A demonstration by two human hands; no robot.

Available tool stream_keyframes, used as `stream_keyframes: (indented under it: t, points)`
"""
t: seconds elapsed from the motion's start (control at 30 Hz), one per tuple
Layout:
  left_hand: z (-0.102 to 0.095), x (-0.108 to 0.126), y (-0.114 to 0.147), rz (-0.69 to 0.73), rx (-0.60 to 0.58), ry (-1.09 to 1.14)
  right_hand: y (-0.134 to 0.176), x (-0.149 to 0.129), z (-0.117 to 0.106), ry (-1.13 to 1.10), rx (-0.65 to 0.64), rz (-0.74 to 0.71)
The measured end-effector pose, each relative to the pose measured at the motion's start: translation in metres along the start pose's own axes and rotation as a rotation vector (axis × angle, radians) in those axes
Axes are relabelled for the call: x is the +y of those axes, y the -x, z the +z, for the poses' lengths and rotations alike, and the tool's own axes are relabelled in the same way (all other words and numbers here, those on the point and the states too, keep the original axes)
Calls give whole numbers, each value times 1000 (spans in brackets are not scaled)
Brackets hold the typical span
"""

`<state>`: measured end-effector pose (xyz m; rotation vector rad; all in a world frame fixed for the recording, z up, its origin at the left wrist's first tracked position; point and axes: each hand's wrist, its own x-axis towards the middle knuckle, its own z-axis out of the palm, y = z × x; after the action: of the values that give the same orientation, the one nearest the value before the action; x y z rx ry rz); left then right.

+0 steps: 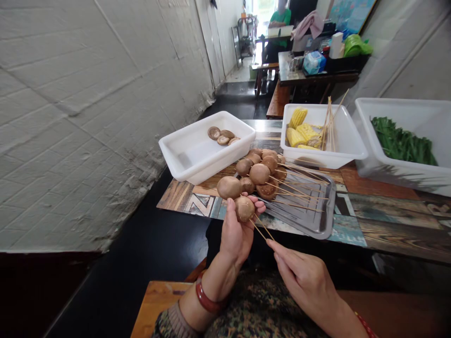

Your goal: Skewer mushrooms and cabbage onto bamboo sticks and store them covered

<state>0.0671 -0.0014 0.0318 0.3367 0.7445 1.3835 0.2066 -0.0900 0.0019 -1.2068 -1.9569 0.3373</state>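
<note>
Just off metal tray's (313, 226) near-left corner, left hand (237, 230) has fingers curled round mushroom (244, 209), twin sticks (259, 229) slanting tray-side and nearward to right hand (303, 271), fingertips pinched on them.

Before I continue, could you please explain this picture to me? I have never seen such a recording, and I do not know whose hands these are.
There is no machine here: these are one person's bare hands. The only view comes from a camera worn on that person's head, looking forward and down.

The left hand cradles a brown mushroom. The right hand grips two thin sticks leading to it.

On the table, a metal tray carries more mushrooms on sticks. The white box on the picture's left has a few loose mushrooms; the middle box has corn and sticks, and the right one green leaves.
</note>
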Motion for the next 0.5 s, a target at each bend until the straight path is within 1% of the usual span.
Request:
stream_keyframes:
  t: [0.23, 0.4, 0.5]
  points:
    - [-4, -1, 4, 28, -15, -26, -5, -3, 2, 5, 19, -10]
    - [-14, -5, 8, 91, -101, -101, -4, -2, 5, -14, -20, 41]
    - [-18, -7, 11, 96, -138, -142, -4, -3, 5, -6, -8, 24]
